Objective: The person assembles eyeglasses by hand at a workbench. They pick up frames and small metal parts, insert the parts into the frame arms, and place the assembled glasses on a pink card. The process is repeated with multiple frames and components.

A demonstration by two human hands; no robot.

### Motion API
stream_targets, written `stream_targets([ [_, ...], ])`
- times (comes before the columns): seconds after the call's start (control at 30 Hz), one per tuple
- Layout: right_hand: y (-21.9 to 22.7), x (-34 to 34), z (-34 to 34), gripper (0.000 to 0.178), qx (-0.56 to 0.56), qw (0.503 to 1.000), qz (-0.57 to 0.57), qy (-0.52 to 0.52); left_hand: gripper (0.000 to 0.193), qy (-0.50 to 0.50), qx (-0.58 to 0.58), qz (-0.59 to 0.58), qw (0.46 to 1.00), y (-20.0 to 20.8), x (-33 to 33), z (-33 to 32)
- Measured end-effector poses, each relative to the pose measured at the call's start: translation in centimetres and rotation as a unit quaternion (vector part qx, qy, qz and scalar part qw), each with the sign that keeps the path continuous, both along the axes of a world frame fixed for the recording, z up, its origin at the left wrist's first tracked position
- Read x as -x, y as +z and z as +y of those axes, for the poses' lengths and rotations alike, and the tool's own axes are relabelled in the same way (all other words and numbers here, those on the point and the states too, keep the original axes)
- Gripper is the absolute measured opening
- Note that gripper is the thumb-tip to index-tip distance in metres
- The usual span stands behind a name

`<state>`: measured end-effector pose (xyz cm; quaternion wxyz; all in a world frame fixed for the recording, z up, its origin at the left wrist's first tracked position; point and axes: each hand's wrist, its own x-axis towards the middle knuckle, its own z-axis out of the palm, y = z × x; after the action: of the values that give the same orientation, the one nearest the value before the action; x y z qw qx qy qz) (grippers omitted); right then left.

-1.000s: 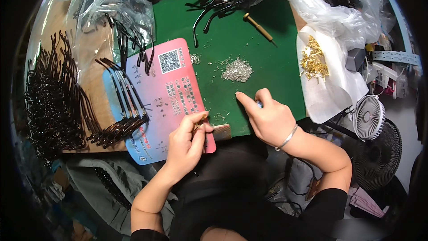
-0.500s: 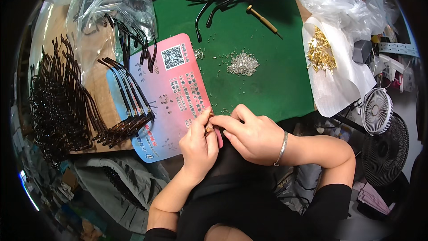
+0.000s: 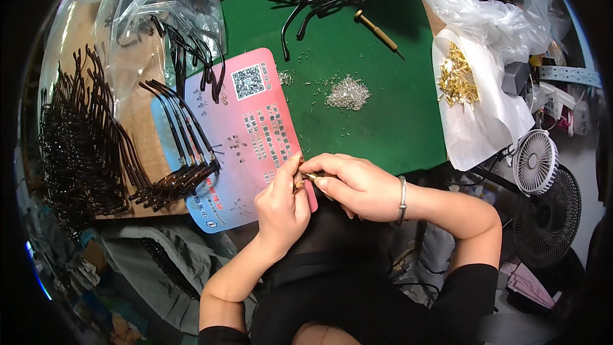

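My left hand (image 3: 282, 207) is closed in a pinch near the mat's front edge. A small amber-brown piece (image 3: 298, 185) shows between its fingers; most of it is hidden, so I cannot make out its kind. My right hand (image 3: 357, 186), with a silver bangle at the wrist, meets it from the right. Its thumb and forefinger close on a slim brass-coloured screwdriver (image 3: 312, 176), whose tip points at the left fingertips. Beneath the left hand lies a pink and blue printed mat (image 3: 211, 124) with small metal bits on it.
Silver screws (image 3: 348, 93) lie heaped on the green cloth (image 3: 396, 131), with another brass screwdriver (image 3: 379, 34) beyond. Golden parts (image 3: 457, 76) rest on white paper at right. Dark eyeglass temples (image 3: 86, 147) are stacked at left; several more (image 3: 182, 169) lie across the mat. Fans (image 3: 535, 163) stand far right.
My right hand has turned and straightened its fingers, and the screwdriver's metal now shows between them. My left hand keeps its pinch almost in place.
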<state>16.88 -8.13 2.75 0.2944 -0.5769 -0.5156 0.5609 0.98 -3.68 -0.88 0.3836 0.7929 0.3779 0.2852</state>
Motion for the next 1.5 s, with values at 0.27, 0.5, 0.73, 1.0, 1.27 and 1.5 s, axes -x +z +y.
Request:
stream_targets([
  [0.27,1.9,0.9,-0.4,0.031,0.005,0.973,-0.222,0.069,0.03,-0.018,0.076,0.019,0.997,1.1,0.3,0.4],
  [0.5,1.5,-2.1,-2.3,0.031,-0.08,0.953,-0.291,-0.03,0.047,-0.002,0.09,-0.086,0.992,0.0,0.4,1.3],
  [0.73,-0.6,-4.6,-2.6,0.029,-0.088,0.976,-0.189,-0.058,0.023,-0.098,0.066,-0.084,0.989,0.1,1.6,3.9],
  [1.0,8.5,-16.4,4.8,0.037,-0.009,0.932,-0.318,-0.173,0.071,-0.119,0.541,-0.325,0.767,3.8,5.2,4.0],
  [1.27,1.4,-30.0,10.6,0.021,0.038,0.714,-0.612,-0.338,0.032,0.051,0.432,-0.251,0.864,2.6,2.1,3.3],
  [1.5,7.0,-20.6,5.4,0.014,-0.207,0.831,-0.427,-0.291,0.01,0.024,0.35,-0.032,0.936,5.0,0.7,4.8],
])
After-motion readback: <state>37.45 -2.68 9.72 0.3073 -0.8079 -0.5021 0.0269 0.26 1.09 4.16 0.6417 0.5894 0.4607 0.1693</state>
